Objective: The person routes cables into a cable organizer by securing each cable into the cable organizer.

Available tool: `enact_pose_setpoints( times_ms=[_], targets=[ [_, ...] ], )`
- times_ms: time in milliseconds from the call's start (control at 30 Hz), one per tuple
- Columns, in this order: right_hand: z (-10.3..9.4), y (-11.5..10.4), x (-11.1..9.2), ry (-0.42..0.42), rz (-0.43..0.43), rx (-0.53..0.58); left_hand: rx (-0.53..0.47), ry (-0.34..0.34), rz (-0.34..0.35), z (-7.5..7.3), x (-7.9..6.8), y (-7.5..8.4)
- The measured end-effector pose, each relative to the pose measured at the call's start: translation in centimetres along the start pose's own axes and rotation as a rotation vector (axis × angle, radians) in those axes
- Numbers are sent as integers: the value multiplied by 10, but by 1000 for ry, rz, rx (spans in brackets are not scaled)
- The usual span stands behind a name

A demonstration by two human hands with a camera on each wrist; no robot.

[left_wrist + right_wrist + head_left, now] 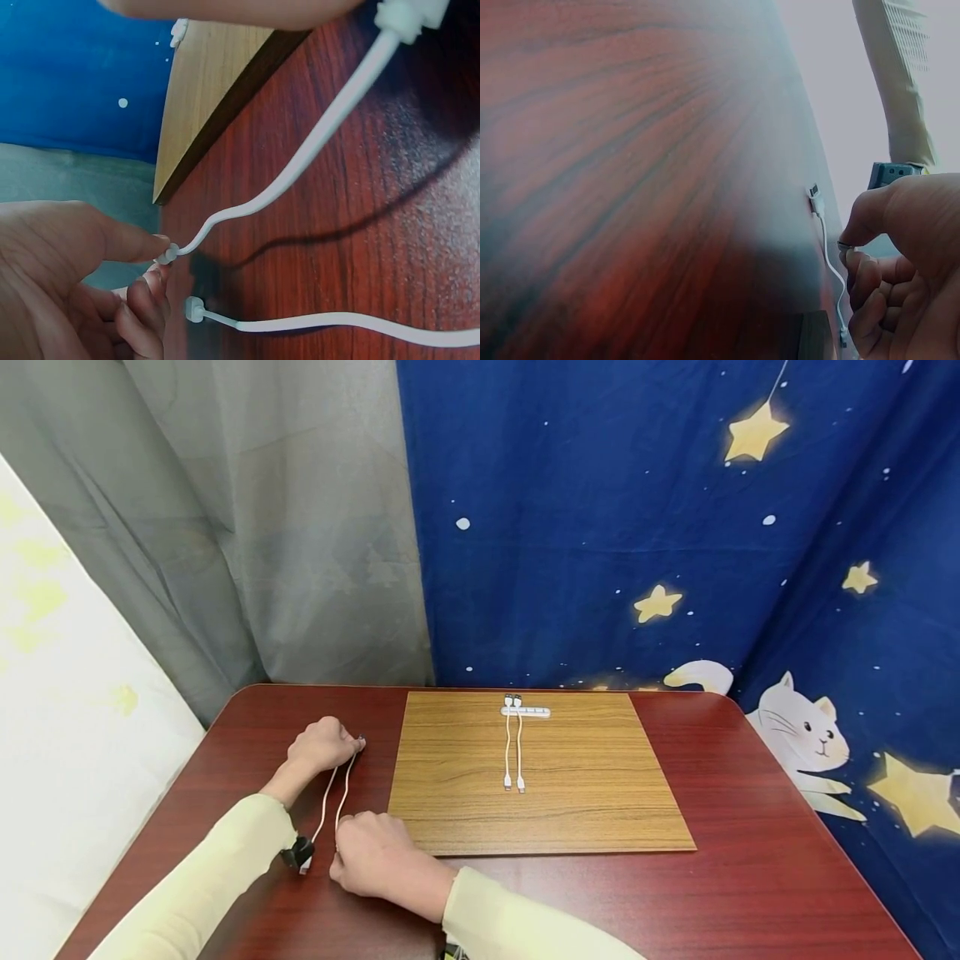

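Note:
A white charging cable [300, 161] stretches between my two hands, lifted off the table with its shadow below. My left hand [322, 745] pinches its far end between thumb and fingertips, close to the plug [169, 253]. Nearer to me, my right hand [371, 853] pinches the other end; a small metal tip [845, 245] pokes out between thumb and finger. Beside them a second white cable [360, 319] lies on the table, left of the held one. Its near plug [304, 866] shows next to the left wrist.
A wood-grain board [600, 777] lies on the red-brown table [750, 893], right of my hands. Near its back edge sits a white cable holder [534, 712], with two white cables [520, 747] set in its left slots and hanging toward me. Curtains [570, 527] stand behind the table.

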State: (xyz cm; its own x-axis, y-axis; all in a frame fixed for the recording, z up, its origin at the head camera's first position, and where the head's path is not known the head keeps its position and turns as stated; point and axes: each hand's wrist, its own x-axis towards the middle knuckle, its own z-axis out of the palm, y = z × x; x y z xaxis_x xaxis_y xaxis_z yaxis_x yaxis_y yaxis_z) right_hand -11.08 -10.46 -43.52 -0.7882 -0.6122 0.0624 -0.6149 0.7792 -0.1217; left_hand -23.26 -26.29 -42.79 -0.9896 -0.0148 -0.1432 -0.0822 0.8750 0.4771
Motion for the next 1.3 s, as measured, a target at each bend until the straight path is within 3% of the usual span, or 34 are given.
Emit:
enact_pose_setpoints(
  times_ms=[833,1300],
  targets=[
    [-3,16,-6,24,-52,88,-87,11,12,-5,0,0],
    [-4,29,-13,113,-89,100,-107,27,18,-9,0,7]
  ],
)
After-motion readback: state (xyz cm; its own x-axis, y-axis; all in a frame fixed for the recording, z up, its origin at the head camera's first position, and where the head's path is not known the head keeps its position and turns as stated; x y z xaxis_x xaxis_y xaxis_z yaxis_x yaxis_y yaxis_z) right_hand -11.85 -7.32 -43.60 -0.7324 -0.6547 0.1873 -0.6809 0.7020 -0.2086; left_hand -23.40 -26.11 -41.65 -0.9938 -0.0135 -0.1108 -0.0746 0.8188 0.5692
